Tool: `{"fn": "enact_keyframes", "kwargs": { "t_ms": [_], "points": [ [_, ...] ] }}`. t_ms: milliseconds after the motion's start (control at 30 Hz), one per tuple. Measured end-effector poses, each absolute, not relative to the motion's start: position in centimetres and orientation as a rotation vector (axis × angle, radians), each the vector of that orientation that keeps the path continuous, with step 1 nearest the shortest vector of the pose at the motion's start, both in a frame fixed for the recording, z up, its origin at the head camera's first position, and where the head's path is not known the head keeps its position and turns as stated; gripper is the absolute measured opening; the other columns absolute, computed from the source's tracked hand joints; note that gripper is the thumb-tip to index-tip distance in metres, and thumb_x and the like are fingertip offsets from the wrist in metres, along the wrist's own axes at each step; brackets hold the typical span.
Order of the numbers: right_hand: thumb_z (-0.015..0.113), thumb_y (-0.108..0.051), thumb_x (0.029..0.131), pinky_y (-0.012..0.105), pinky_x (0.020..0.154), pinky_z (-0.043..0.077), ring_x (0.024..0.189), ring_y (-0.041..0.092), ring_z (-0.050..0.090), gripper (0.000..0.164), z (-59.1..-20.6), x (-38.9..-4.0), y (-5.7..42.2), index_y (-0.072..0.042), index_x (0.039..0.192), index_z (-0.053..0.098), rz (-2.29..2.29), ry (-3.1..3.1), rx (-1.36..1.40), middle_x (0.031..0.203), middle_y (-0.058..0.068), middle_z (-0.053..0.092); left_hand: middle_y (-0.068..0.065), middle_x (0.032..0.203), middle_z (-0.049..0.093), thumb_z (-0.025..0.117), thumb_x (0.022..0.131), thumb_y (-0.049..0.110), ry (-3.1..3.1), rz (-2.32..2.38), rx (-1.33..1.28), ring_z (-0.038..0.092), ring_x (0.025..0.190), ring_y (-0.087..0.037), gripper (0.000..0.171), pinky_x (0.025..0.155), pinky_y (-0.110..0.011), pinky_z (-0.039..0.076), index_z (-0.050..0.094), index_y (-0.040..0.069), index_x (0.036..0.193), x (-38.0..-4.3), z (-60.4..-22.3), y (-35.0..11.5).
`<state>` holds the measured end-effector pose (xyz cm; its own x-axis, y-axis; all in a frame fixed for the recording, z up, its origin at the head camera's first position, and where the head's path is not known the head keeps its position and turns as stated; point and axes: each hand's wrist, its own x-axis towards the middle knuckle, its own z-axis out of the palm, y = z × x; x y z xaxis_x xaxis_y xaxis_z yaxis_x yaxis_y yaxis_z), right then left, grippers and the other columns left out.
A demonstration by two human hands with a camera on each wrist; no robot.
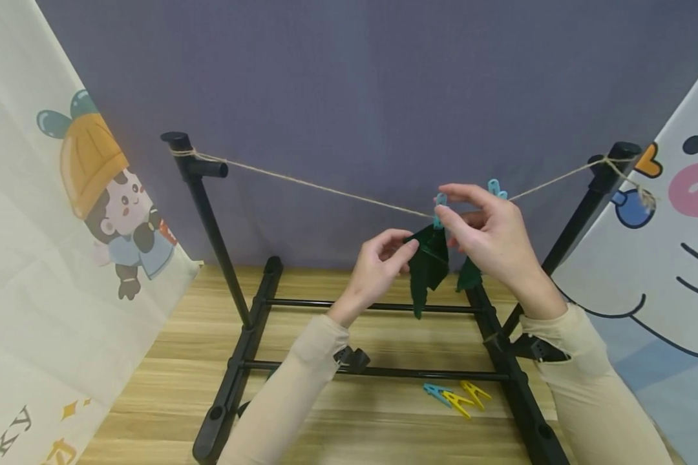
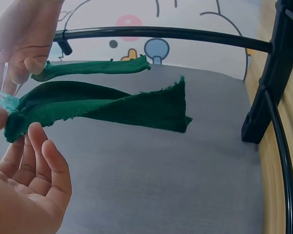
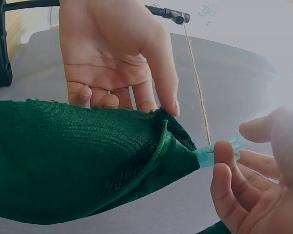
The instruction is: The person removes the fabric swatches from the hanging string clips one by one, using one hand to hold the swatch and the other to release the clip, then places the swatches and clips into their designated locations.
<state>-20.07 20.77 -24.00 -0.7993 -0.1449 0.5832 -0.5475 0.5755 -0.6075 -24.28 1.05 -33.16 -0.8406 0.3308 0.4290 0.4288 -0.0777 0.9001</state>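
Note:
A dark green cloth (image 1: 429, 261) hangs from the twine line (image 1: 326, 188), its top corner in a light blue clothespin (image 1: 439, 210). My right hand (image 1: 488, 236) pinches that clothespin between thumb and fingers, as the right wrist view also shows. With thumb and fingers my left hand (image 1: 380, 265) holds the cloth's upper left edge, just below the line. Behind my right hand a second green cloth (image 1: 468, 276) hangs down, partly hidden, and another blue clothespin (image 1: 496, 188) sticks up above the knuckles. In the left wrist view both green cloths (image 2: 102, 105) show their frayed edges.
The line runs between two black posts (image 1: 212, 219) of a black frame on a wooden surface (image 1: 169, 381). One blue clothespin (image 1: 437, 394) and two yellow clothespins (image 1: 457, 404) lie beneath, near the frame's right foot. A grey-blue backdrop (image 1: 326, 84) stands behind.

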Motion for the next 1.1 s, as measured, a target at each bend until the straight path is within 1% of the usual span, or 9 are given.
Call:
{"fn": "enact_keyframes", "kwargs": {
  "t_ms": [200, 500, 600, 667, 733, 833, 900, 967, 1100],
  "points": [
    [0.065, -0.024, 0.108, 0.022, 0.053, 0.05, 0.058, 0.007, 0.066, 0.035, -24.05, -20.04, 20.79, -0.017, 0.142, 0.067, 1.114, -2.335, 0.554, 0.129, 0.009, 0.073, -0.015, 0.104, 0.071, 0.063, 0.107, 0.019, -2.071, -2.089, -0.833, 0.064, 0.075, -0.012, 0.028, 0.069, -0.024, 0.057, 0.069, -0.001, 0.126, -24.21, -32.96, 1.28],
    [0.068, -0.023, 0.106, 0.02, 0.052, 0.048, 0.055, 0.004, 0.064, 0.034, -24.32, -20.01, 20.99, -0.017, 0.139, 0.069, 1.031, -2.311, 0.576, 0.125, 0.01, 0.075, -0.016, 0.103, 0.071, 0.064, 0.106, 0.019, -2.077, -2.056, -0.839, 0.063, 0.076, -0.01, 0.026, 0.07, -0.023, 0.055, 0.071, 0.0, 0.122, -24.23, -33.21, 1.36],
    [0.071, -0.021, 0.105, 0.018, 0.054, 0.051, 0.055, 0.002, 0.065, 0.033, -24.37, -19.99, 20.99, -0.017, 0.138, 0.071, 1.026, -2.296, 0.577, 0.128, 0.011, 0.076, -0.016, 0.102, 0.071, 0.064, 0.107, 0.02, -2.078, -2.048, -0.848, 0.067, 0.078, -0.023, 0.026, 0.07, -0.023, 0.054, 0.071, 0.0, 0.121, -24.26, -33.26, 1.41],
    [0.072, -0.02, 0.104, 0.018, 0.053, 0.051, 0.055, 0.0, 0.066, 0.032, -24.41, -19.98, 20.96, -0.017, 0.136, 0.072, 1.018, -2.287, 0.579, 0.129, 0.011, 0.076, -0.016, 0.102, 0.071, 0.063, 0.107, 0.02, -2.072, -2.055, -0.856, 0.067, 0.082, -0.037, 0.025, 0.07, -0.022, 0.054, 0.071, 0.0, 0.121, -24.25, -33.29, 1.45],
    [0.073, -0.018, 0.103, 0.018, 0.052, 0.05, 0.055, -0.002, 0.066, 0.032, -24.45, -19.94, 20.91, -0.016, 0.134, 0.073, 1.013, -2.274, 0.586, 0.129, 0.012, 0.076, -0.016, 0.102, 0.071, 0.063, 0.107, 0.019, -2.071, -2.055, -0.861, 0.066, 0.084, -0.041, 0.025, 0.07, -0.022, 0.053, 0.071, 0.0, 0.121, -24.24, -33.28, 1.51],
    [0.075, -0.015, 0.102, 0.018, 0.049, 0.047, 0.054, -0.003, 0.065, 0.031, -24.49, -19.93, 20.87, -0.015, 0.133, 0.075, 1.011, -2.242, 0.599, 0.126, 0.012, 0.078, -0.016, 0.1, 0.071, 0.063, 0.107, 0.019, -2.075, -2.044, -0.859, 0.065, 0.08, -0.033, 0.025, 0.069, -0.022, 0.052, 0.071, 0.0, 0.121, -24.23, -33.29, 1.59],
    [0.075, -0.013, 0.101, 0.018, 0.047, 0.046, 0.054, -0.004, 0.064, 0.031, -24.48, -19.95, 20.88, -0.014, 0.132, 0.075, 1.017, -2.217, 0.608, 0.125, 0.012, 0.078, -0.014, 0.098, 0.071, 0.063, 0.107, 0.019, -2.081, -2.033, -0.85, 0.062, 0.075, -0.018, 0.025, 0.068, -0.022, 0.051, 0.071, 0.001, 0.121, -24.27, -33.34, 1.62],
    [0.076, -0.012, 0.1, 0.018, 0.047, 0.045, 0.053, -0.004, 0.064, 0.031, -24.45, -19.97, 20.87, -0.014, 0.131, 0.076, 1.029, -2.195, 0.614, 0.124, 0.012, 0.079, -0.013, 0.096, 0.07, 0.064, 0.107, 0.018, -2.083, -2.028, -0.844, 0.06, 0.073, -0.011, 0.025, 0.067, -0.022, 0.05, 0.071, 0.001, 0.122, -24.31, -33.44, 1.62],
    [0.076, -0.01, 0.099, 0.019, 0.045, 0.043, 0.052, -0.003, 0.064, 0.03, -24.35, -20.0, 20.84, -0.015, 0.129, 0.078, 1.053, -2.157, 0.62, 0.124, 0.011, 0.079, -0.009, 0.093, 0.069, 0.064, 0.107, 0.018, -2.088, -2.027, -0.834, 0.061, 0.073, -0.011, 0.025, 0.067, -0.022, 0.051, 0.071, 0.002, 0.123, -24.27, -33.61, 1.56]
  ]
}}
